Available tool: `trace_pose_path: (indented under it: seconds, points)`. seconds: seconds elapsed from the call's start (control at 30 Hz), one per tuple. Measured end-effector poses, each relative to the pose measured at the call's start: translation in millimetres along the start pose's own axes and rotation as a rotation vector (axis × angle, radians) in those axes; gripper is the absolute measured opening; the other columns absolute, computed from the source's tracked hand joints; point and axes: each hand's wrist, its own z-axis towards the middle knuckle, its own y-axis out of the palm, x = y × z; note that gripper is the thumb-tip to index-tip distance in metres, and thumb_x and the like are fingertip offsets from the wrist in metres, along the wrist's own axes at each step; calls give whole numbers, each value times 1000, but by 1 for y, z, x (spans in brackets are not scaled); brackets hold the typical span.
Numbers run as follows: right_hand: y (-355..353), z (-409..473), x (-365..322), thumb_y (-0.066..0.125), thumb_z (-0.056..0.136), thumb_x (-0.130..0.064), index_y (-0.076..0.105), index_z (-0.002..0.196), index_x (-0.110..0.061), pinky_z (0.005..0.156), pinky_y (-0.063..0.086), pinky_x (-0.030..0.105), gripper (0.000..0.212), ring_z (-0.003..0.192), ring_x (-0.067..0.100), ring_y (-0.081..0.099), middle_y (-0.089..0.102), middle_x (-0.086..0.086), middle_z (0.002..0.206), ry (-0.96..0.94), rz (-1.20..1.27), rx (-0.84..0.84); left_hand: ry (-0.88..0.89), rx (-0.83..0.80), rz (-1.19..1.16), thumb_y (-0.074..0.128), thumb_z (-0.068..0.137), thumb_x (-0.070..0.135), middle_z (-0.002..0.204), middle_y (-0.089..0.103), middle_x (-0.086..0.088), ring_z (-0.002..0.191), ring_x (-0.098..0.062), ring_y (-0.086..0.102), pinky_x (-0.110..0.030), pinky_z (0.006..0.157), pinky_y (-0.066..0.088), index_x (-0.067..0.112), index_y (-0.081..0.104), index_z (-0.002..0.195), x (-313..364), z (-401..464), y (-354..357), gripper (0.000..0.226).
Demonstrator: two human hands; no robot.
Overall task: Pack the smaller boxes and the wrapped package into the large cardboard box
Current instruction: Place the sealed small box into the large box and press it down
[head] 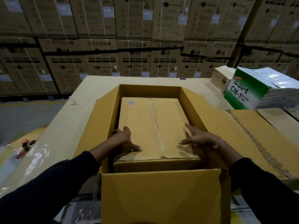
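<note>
A large open cardboard box stands in front of me with its flaps spread outward. A smaller taped brown box lies inside it, its top tilted up toward me. My left hand grips that smaller box at its near left edge, thumb on top. My right hand rests on its near right edge with fingers spread. A wrapped green and white package marked CM-1 sits at the right rear, with a small brown box behind it.
The large box sits on a pale cardboard surface. A red tape dispenser lies on plastic-wrapped goods at the left. Stacked washing machine cartons form a wall behind. Grey floor shows at the left.
</note>
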Motion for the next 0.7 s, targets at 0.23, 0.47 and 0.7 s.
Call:
trace_pose_path:
  seconds: [0.23,0.47,0.7]
  points:
    - [30,25,3,78,65,-80,3,165,-42,122,27,62,131,153,52,12,-10,15,170,85,-405,43,3,-1,65,86,63,67,167,4,-24,146,-45,29,-54,109,44,16,-2,162,-1,12,-2,142]
    - [36,24,15,74,67,-82,-5,165,-41,122,19,65,132,153,57,1,-19,19,169,83,-463,33,32,2,165,82,66,70,167,6,-25,147,-46,30,-54,110,43,17,1,161,-3,15,3,136]
    - [24,35,14,74,75,-75,-3,165,-44,124,15,63,122,156,50,-5,-24,11,170,21,-437,30,-20,-19,252,81,65,72,165,11,-26,146,-46,31,-55,110,44,12,6,161,7,17,0,136]
